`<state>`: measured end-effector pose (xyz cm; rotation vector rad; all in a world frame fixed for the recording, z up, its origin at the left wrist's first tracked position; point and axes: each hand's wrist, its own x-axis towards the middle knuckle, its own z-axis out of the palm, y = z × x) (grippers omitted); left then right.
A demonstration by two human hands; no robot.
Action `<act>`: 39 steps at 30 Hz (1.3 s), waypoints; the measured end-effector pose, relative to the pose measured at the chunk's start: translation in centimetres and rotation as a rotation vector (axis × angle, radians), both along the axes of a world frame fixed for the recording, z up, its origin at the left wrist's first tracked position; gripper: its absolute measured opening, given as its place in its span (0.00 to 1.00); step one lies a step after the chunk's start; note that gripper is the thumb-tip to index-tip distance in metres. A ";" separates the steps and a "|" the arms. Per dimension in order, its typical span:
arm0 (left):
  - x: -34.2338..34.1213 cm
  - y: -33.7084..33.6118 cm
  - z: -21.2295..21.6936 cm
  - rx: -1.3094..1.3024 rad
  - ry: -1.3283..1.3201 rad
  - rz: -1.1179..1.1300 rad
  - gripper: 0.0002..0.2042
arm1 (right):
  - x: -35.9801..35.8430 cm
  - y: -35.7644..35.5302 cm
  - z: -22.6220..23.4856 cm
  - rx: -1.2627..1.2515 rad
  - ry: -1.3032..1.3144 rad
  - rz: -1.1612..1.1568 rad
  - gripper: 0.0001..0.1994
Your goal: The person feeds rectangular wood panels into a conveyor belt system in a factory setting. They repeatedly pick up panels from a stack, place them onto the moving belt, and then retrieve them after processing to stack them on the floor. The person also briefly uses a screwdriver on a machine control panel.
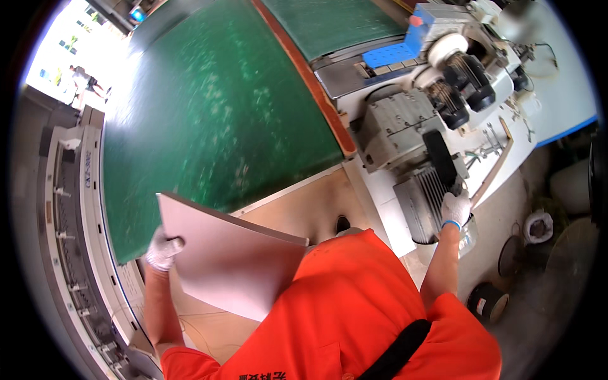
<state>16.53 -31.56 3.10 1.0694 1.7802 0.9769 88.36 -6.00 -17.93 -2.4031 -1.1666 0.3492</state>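
Observation:
My left hand (164, 248), in a white knit glove, grips the left edge of a pale pinkish-white flat panel (234, 256). The panel is tilted and slightly curved, with its near side against my orange shirt. Off to the right, my right hand (456, 209), gloved in white with a blue cuff, is closed beside a finned grey motor (418, 196). A long black object (439, 155) reaches from near its fingers across the motor. Whether the hand holds that object is too unclear to see.
A wide green conveyor belt (221, 114) lies ahead, bordered by a reddish-brown rail (310, 76). Grey machinery with black motors (468, 82) stands at the right, by loose wrenches (487, 145) and a wooden strip (497, 161). A white machine frame (92, 183) runs along the left. Another person (85, 82) is far off.

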 end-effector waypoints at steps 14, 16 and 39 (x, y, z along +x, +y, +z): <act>-1.0 -6.4 -18.4 -0.048 -0.070 0.348 0.41 | -7.9 -1.0 9.1 1.003 -0.318 0.132 0.24; 0.8 -5.7 -18.5 0.017 -0.030 0.375 0.41 | -13.6 -2.6 14.8 0.993 0.356 0.195 0.18; 6.5 -14.2 -29.2 -0.332 -0.179 0.241 0.49 | -48.9 -17.4 13.0 0.238 0.477 2.359 0.19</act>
